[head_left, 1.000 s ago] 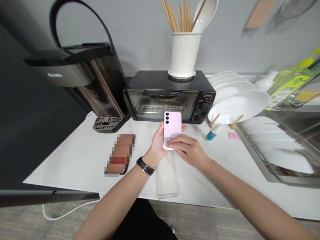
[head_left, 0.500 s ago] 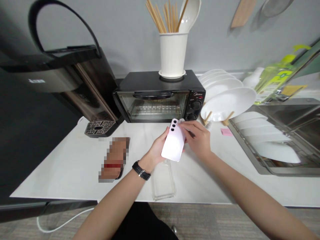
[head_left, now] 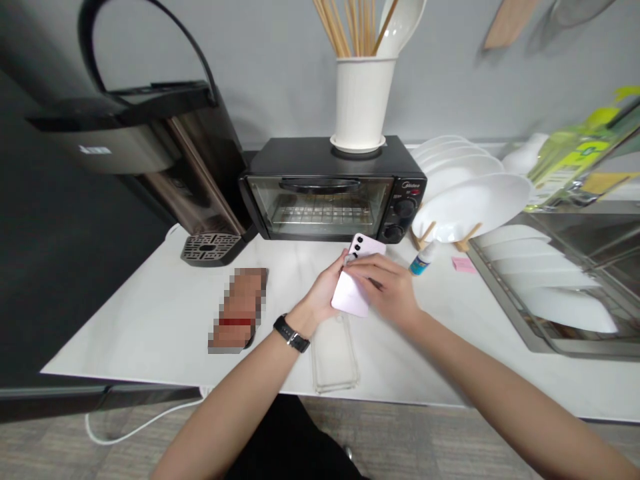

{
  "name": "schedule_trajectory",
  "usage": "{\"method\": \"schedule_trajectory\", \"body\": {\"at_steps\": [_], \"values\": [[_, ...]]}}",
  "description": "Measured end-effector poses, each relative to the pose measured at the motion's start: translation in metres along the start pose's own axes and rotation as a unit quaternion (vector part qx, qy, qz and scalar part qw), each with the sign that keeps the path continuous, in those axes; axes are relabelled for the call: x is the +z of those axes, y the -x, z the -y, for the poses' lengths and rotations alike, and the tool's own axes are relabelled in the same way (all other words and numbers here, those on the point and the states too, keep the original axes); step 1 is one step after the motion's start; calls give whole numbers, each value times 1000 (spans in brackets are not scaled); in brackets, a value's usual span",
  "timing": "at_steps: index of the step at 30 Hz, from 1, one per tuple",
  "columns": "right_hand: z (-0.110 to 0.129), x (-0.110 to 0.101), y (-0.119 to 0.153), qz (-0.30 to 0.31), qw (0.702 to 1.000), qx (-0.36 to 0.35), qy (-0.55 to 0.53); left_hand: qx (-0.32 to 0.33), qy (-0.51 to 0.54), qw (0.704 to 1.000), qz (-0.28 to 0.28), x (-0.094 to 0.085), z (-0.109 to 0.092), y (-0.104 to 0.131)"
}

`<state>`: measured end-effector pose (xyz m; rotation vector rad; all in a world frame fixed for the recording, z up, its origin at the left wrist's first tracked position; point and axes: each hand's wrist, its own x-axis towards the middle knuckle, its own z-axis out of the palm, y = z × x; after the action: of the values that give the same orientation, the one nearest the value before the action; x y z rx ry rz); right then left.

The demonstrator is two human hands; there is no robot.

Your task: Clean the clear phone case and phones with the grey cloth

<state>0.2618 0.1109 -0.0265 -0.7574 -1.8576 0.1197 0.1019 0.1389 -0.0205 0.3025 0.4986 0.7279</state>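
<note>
We are gripping a pink phone point(head_left: 356, 287) in our left hand point(head_left: 325, 290) above the white tabletop point(head_left: 150, 313), our right hand point(head_left: 387, 287) pressing fingers onto its back, a clear case point(head_left: 334, 353) lying just below, nearer us.
</note>
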Motion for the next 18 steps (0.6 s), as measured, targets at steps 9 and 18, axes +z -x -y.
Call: {"method": "schedule_trajectory", "body": {"at_steps": [9, 18], "values": [[4, 4, 4, 111, 991, -72, -31, 136, 35, 989, -38, 12, -16, 10], [-18, -15, -2, -2, 997, 41, 67, 90, 32, 995, -24, 10, -11, 7]]}}
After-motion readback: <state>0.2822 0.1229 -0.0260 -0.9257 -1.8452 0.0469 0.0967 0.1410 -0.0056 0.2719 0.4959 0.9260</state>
